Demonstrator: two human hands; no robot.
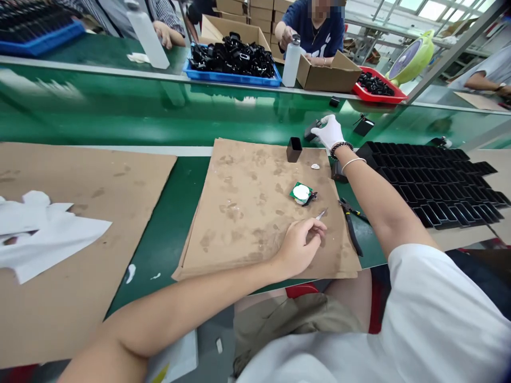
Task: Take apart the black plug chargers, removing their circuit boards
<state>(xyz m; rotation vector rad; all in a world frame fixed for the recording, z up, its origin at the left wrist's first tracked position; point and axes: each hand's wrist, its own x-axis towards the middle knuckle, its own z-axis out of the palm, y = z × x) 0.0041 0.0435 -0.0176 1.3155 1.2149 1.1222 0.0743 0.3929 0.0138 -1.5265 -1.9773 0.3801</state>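
My left hand [300, 243] rests low over the cardboard sheet [243, 213], its fingers curled round slim tweezers [321, 214] with only the pointed metal tip showing. Just beyond lies a small green circuit board [301, 192] with a white round patch and dark wires. My right hand [330, 133], in a white glove, reaches out to the green belt and grips a black box [312, 130] there. An upright, open-topped black case [294, 149] stands nearby on the cardboard. Another black box [339, 172] sits under my right wrist, partly hidden.
Pliers [351, 229] lie at the cardboard's right edge. Rows of black cases [435, 181] fill the right side. White sheet scraps [48, 229] lie left. Across the belt [159, 114] are a blue tray [235, 80], a red tray [383, 98], bottles and people working.
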